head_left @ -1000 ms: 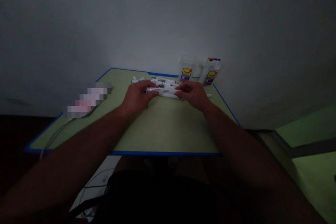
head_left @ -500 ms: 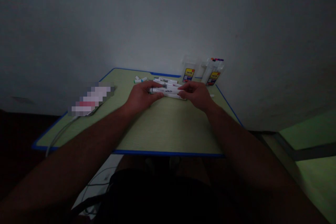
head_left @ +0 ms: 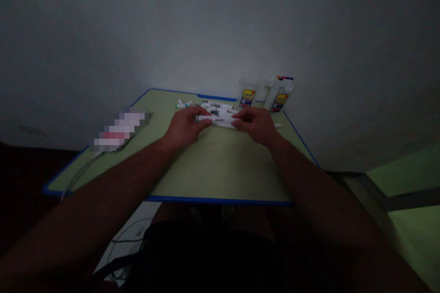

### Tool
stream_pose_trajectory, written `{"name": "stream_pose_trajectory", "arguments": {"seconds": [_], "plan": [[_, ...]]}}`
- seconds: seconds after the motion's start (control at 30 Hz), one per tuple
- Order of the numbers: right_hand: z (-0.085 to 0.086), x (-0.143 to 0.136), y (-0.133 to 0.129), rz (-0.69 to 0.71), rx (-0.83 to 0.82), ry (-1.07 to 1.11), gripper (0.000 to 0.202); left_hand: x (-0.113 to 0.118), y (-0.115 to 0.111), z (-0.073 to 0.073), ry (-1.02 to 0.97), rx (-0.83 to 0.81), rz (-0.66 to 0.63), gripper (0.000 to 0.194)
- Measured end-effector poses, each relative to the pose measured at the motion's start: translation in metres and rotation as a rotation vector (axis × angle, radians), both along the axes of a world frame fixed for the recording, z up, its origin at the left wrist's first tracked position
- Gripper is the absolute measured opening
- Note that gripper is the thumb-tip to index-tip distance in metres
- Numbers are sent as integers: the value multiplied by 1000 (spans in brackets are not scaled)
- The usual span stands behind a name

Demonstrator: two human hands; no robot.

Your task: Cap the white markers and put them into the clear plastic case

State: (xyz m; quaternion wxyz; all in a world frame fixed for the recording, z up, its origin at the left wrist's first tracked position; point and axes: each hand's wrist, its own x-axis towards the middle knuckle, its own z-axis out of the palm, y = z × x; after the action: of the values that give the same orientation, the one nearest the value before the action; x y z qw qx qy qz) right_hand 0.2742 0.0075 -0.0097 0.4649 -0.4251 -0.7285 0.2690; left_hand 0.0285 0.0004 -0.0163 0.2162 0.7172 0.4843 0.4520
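While I watch from a distance, my left hand (head_left: 184, 127) has its thumb and fingers closed on the left end of a white marker pen (head_left: 218, 119), and my right hand (head_left: 257, 126) pinches it farther right; neither is spread wide. The pen lies crosswise between them, over the far half of the tabletop (head_left: 220, 169). Whether it clears the white pen (head_left: 227, 125) just below it, I cannot tell. Loose markers (head_left: 220, 105) lie behind, toward the far edge, with 3 short pieces (head_left: 180, 106), some with green or blue ends, to their left. Near the far right corner stand 2 clear plastic cases: I make out no pens in the left case (head_left: 248, 94), while the right case (head_left: 282, 100) holds some with orange, pink and purple tops. By the left edge lies a pixelated flat object (head_left: 120, 130).

I judge the step in hand to be 2-handed handling of this single pen. My next move, as I read it, calls for a light, steady pinch that leaves its neighbours undisturbed.
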Motion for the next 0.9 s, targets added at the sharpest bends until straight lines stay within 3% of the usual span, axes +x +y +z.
{"name": "stream_pose_trajectory", "arguments": {"seconds": [0.4, 0.67, 0.9], "plan": [[-4, -1, 4, -17, 33, 40, 20, 3, -2, 2, -47, -20, 20, 17], [-10, 15, 20, -71, -25, 80, 20, 3, 2, 5, -405, -70, -7, 34], [-10, 13, 18, -133, 56, -89, 19, 3, 5, -1, -679, -130, -101, 37]]}}
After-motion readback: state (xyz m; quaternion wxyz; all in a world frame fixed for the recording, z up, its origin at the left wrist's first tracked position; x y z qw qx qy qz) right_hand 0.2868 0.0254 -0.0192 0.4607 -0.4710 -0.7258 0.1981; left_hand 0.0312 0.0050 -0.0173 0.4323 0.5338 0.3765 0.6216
